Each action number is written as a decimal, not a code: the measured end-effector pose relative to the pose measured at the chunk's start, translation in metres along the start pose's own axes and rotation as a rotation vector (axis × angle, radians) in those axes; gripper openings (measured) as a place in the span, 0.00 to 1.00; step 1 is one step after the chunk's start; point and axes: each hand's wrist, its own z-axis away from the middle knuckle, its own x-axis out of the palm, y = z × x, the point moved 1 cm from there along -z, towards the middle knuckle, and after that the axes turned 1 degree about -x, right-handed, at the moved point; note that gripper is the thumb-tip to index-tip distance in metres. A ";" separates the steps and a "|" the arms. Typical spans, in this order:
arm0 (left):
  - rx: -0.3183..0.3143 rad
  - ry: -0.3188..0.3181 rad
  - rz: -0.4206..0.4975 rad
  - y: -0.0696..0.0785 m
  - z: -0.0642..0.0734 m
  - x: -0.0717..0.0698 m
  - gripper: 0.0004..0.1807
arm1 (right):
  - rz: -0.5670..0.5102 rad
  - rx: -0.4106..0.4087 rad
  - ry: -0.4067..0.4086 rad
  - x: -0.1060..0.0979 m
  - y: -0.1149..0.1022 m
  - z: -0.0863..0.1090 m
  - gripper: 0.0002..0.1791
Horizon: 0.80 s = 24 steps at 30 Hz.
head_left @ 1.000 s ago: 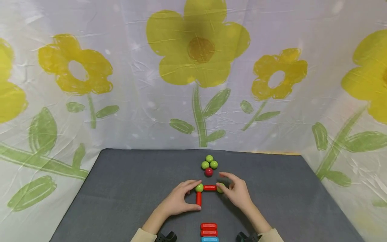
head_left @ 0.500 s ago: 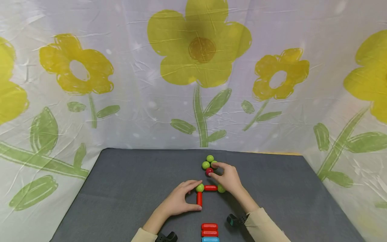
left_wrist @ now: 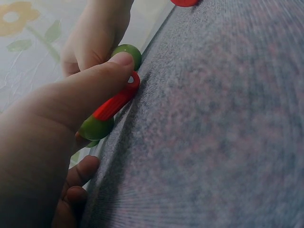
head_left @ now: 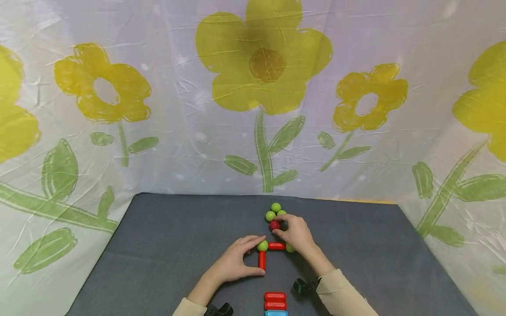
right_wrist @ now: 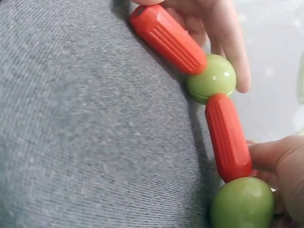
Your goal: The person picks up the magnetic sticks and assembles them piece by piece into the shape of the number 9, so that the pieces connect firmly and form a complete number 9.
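Observation:
An L-shaped joined piece lies on the table: a green ball (head_left: 262,245) at its corner, one red rod (head_left: 262,260) towards me, another red rod (right_wrist: 228,137) running right to a second green ball (right_wrist: 243,205). My left hand (head_left: 236,264) grips the near rod and corner ball lengthwise, thumb at the rod's end (left_wrist: 134,81), index finger over the ball. Beyond the piece, my right hand (head_left: 297,235) pinches a red ball (head_left: 272,226) between thumb and index finger. Its wrist passes close to the second green ball. The red ball is hidden in both wrist views.
Behind the red ball sit three loose green balls (head_left: 270,216), one partly covered by my right hand. At the table's near side two red rods (head_left: 275,296) and a blue rod (head_left: 276,313) lie in a stack. A flowered curtain (head_left: 178,131) hangs beyond the grey tabletop (head_left: 166,245).
My right hand has left the green ball at the right end of the piece, reached forward and left, and taken hold of the red ball. My left hand has kept its grip.

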 end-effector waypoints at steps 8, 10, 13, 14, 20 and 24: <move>-0.001 -0.003 0.003 -0.001 0.000 -0.001 0.49 | -0.098 -0.031 0.036 -0.004 -0.002 0.009 0.18; -0.001 -0.002 0.001 -0.001 0.000 -0.001 0.49 | -0.153 -0.030 0.034 -0.008 -0.005 0.015 0.19; -0.001 0.001 0.000 0.001 0.001 -0.001 0.49 | -0.261 -0.020 0.012 -0.012 -0.007 0.029 0.20; 0.001 0.004 -0.003 0.002 0.001 -0.001 0.49 | -0.300 -0.013 0.001 -0.013 -0.007 0.034 0.21; 0.015 -0.001 -0.004 0.003 -0.001 -0.001 0.49 | -0.462 0.025 -0.061 -0.014 -0.001 0.063 0.21; 0.009 -0.011 -0.008 0.000 -0.002 0.000 0.47 | -0.567 0.020 -0.131 -0.011 0.004 0.081 0.20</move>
